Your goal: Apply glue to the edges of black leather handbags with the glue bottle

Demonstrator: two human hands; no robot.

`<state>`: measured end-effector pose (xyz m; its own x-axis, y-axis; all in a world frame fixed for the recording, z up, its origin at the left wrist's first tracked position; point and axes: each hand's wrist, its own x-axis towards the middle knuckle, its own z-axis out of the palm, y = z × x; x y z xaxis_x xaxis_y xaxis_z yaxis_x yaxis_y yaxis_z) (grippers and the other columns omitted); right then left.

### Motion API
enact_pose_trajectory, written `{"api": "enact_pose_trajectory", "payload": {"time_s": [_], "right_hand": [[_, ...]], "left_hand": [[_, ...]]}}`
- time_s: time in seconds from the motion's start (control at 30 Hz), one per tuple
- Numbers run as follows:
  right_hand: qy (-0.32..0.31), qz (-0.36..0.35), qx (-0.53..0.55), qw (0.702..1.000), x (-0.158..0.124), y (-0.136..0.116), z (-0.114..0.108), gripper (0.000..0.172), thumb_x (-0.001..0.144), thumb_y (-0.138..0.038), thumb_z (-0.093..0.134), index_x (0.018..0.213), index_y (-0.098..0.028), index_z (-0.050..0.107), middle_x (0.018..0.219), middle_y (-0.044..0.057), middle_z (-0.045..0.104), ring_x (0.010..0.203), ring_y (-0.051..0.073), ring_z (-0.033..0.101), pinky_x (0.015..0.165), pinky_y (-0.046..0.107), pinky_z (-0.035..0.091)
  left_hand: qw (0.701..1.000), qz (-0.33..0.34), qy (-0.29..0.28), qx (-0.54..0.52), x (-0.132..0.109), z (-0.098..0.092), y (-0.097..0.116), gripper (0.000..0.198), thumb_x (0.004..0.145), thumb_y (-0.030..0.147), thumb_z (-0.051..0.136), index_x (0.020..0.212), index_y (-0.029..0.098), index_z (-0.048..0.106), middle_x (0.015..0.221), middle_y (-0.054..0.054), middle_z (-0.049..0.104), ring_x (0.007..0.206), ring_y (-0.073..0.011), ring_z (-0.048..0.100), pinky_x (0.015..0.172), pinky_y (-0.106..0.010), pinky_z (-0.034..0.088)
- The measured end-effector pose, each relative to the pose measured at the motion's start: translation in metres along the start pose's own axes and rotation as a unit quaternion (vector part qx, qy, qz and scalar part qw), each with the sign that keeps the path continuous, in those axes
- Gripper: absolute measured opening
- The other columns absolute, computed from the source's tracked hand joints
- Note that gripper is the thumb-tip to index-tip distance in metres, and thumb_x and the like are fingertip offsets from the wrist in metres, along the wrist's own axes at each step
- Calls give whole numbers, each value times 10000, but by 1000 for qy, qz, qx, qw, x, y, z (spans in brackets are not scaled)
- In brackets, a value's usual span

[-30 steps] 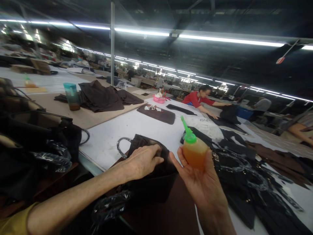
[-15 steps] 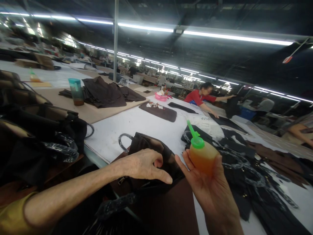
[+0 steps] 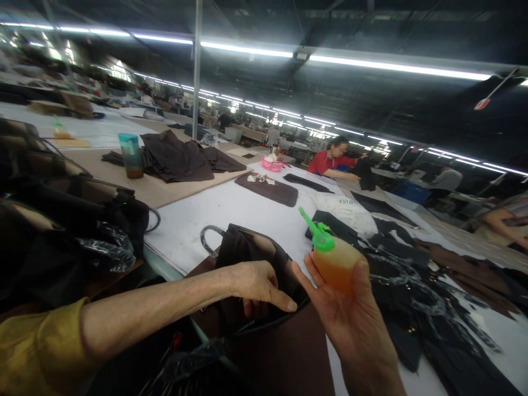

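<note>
1. The left arm (image 3: 157, 311) comes in from the left side and reaches across, bare below the elbow.
2. The left wrist (image 3: 225, 280) is bent just a little.
3. The left hand (image 3: 259, 286) has its back turned up.
4. Its fingers (image 3: 252, 309) curl down under it, and they are partly hard to see.
5. The left thumb (image 3: 284, 301) pokes out to the right, away from the fingers.
6. The right hand (image 3: 344, 311) is palm up, near the left one, and has something in it.
7. The right thumb (image 3: 363, 278) stands up on one side, fingers on the other.
8. The right wrist (image 3: 373, 366) is low down and bare.
</note>
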<state>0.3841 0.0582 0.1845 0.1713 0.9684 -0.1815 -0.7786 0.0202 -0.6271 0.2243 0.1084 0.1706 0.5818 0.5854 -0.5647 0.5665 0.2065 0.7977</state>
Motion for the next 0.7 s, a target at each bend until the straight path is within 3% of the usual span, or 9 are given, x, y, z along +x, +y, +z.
{"api": "enact_pose_trajectory", "payload": {"time_s": [0.1, 0.2, 0.27, 0.33, 0.4, 0.47, 0.53, 0.6, 0.7], "right_hand": [[-39, -1, -56, 998, 0, 0, -7, 413, 745, -498, 701, 1028, -200, 663, 1078, 83, 652, 1121, 282, 526, 937, 514, 440], [-48, 26, -95, 994, 4, 0, -13, 425, 760, -536, 659, 1007, -191, 679, 1089, 104, 646, 1185, 301, 469, 932, 489, 447], [-40, -12, -95, 995, 8, 1, -13, 359, 774, -497, 660, 1001, -218, 681, 1074, 76, 656, 1192, 302, 462, 911, 488, 466], [-35, -41, -91, 994, 10, 2, -12, 307, 782, -451, 671, 997, -232, 681, 1092, 57, 651, 1189, 305, 463, 890, 487, 484], [-31, -46, -91, 994, 11, 3, -10, 296, 783, -423, 677, 995, -217, 680, 1155, 68, 624, 1187, 319, 461, 873, 492, 495], [-25, -52, -92, 994, 11, 4, -9, 308, 786, -407, 674, 1009, -194, 673, 1221, 95, 583, 1189, 333, 456, 867, 501, 495], [-27, -53, -98, 993, 10, 5, -9, 336, 797, -399, 663, 1043, -170, 659, 1254, 124, 555, 1195, 340, 447, 876, 509, 486], [-33, -48, -104, 993, 8, 5, -7, 342, 817, -393, 645, 1082, -176, 643, 1273, 120, 541, 1211, 330, 432, 900, 516, 468], [-35, -42, -110, 992, 4, 4, -4, 302, 826, -400, 641, 1072, -225, 648, 1279, 63, 545, 1232, 305, 413, 951, 526, 423]], "left_hand": [[999, -22, 21, 16, 2, 5, -1, 312, 589, 302, 726, 514, 169, 455, 379, 67, 418, 378, -102, 439, 371, -213, 377], [992, -79, 91, 28, -7, 5, -3, 269, 612, 173, 631, 483, 177, 394, 363, 69, 391, 352, -94, 406, 381, -217, 351], [979, -82, 171, 75, -22, 0, -11, 195, 611, 140, 545, 483, 176, 403, 409, 45, 439, 396, -106, 455, 421, -227, 366], [940, -56, 285, 180, -43, -8, -25, 145, 592, 148, 499, 489, 181, 404, 482, 11, 496, 499, -142, 532, 478, -247, 373], [870, -52, 399, 283, -67, -18, -46, 112, 595, 159, 459, 508, 191, 397, 546, -19, 537, 603, -188, 574, 531, -274, 364], [826, -97, 456, 316, -88, -23, -69, 86, 643, 174, 412, 566, 200, 440, 589, -40, 566, 630, -214, 580, 556, -297, 363], [828, -137, 460, 290, -102, -22, -89, 123, 662, 182, 407, 718, 201, 515, 667, -47, 611, 642, -219, 588, 570, -299, 379], [840, -152, 449, 263, -107, -18, -101, 305, 669, 179, 422, 950, 193, 539, 818, -62, 654, 694, -222, 607, 616, -308, 412], [842, -131, 460, 249, -109, -13, -99, 509, 708, 182, 427, 1217, 182, 451, 1100, -96, 622, 876, -238, 615, 753, -341, 441]]}}
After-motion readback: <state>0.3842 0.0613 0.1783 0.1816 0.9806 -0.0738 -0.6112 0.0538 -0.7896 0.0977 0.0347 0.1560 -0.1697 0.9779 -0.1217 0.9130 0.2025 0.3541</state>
